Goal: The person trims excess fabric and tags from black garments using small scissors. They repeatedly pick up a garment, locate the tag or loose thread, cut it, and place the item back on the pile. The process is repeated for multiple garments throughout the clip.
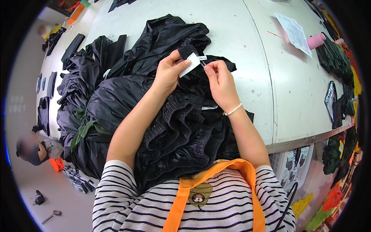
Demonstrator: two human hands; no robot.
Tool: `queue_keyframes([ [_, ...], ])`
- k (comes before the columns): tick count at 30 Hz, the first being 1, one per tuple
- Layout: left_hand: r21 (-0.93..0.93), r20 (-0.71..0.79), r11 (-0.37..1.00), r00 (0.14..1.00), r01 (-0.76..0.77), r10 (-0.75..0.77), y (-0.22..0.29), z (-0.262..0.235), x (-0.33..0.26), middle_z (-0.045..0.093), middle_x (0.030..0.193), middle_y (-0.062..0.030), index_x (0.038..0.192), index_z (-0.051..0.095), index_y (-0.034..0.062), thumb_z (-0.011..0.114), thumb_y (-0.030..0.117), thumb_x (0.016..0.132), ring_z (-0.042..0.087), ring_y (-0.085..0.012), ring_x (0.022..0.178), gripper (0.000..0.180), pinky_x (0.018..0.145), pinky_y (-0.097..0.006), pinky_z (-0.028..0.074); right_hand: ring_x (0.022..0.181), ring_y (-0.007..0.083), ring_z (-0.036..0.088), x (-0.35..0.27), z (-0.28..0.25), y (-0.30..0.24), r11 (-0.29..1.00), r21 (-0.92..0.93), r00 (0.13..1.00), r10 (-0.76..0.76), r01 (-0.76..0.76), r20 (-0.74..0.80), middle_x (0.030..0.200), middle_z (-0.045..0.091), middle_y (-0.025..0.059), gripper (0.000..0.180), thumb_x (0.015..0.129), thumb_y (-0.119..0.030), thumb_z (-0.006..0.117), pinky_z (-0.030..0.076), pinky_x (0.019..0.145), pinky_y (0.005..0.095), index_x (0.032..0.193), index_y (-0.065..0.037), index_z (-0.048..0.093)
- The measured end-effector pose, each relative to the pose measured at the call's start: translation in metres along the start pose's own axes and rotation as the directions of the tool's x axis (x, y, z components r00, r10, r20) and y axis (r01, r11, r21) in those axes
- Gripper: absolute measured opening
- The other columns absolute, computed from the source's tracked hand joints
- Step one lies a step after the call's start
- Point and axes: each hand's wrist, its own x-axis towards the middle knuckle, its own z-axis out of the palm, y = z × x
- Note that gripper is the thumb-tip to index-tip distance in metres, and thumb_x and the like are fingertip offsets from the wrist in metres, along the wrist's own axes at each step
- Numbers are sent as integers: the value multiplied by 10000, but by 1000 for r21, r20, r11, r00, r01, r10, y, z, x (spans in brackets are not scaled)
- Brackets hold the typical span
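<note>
My left hand [167, 74] is closed, pinching a white label [190, 65] together with a gathered, elastic edge of a black garment [188, 50]. Close beside it, the fingers of my right hand [223, 86] are pinched on a thin, shiny tool [203, 63]. Its tip reaches the label's small white end; most of it is hidden, so its kind does not show. Below both hands, a pile of black garments with ribbed elastic waistbands [174, 127] lies against my front. More shiny black fabric [154, 42] spreads behind the label.
A large bundle of black fabric [116, 96], tied with a green strip [85, 131], lies to the left. On the right of the white table [255, 69] are a printed sheet [293, 33], a pink roll [316, 41] and dark green fabric [334, 58]. Another person [34, 149] is at far left.
</note>
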Motion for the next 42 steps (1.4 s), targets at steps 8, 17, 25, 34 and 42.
queue_keyframes([
  [8, -11, -3, 1000, 1000, 13, -13, 2, 5, -1, 603, 1039, -33, 1112, 572, -16, 604, -64, 804, 576, -97, 920, 313, 836, -240, 464, 598, 242, 558, 7, 7, 8, 1000, -24, 998, -18, 16, -67, 717, 600, 140, 218, 918, -210, 563, 451, 586, 324, 875, -4, 508],
  [17, 2, 16, 1000, 1000, -15, 15, 0, 4, 0, 577, 1040, -16, 1131, 559, -6, 579, 45, 871, 568, -102, 922, 265, 838, -251, 456, 611, 112, 508, 7, 1, 6, 961, 266, 988, 103, -70, -112, 779, 588, 52, 217, 894, -203, 603, 433, 578, 245, 927, 1, 537],
  [25, 113, 193, 987, 977, -117, 94, -6, 6, 1, 430, 1323, -109, 1403, 184, -39, 326, 440, 983, 457, -212, 1188, 652, 1047, -368, 303, 763, 195, 632, 16, 10, -2, 905, -352, 957, -281, 238, -76, 936, 625, 95, 384, 740, -88, 696, 517, 687, 299, 1098, -33, 566],
  [34, 682, 251, 637, 933, -359, 256, -8, 17, -3, 561, 1149, -199, 1185, 538, -26, 662, 306, 831, 540, -278, 1091, 501, 937, -331, 409, 425, 28, 325, 9, -34, 13, 488, 660, 820, 389, -571, 421, 635, 427, -62, 404, 853, -71, 553, 261, 392, 195, 1252, -91, 491],
  [42, 770, 234, 599, 971, -220, 57, -2, 17, -6, 644, 912, -140, 990, 635, -7, 724, 137, 716, 600, -266, 930, 322, 829, -327, 453, 577, 19, 471, 13, -65, 7, 857, 280, 899, 390, -433, 197, 752, 614, -1, 236, 854, -222, 650, 370, 477, 181, 943, -4, 668],
])
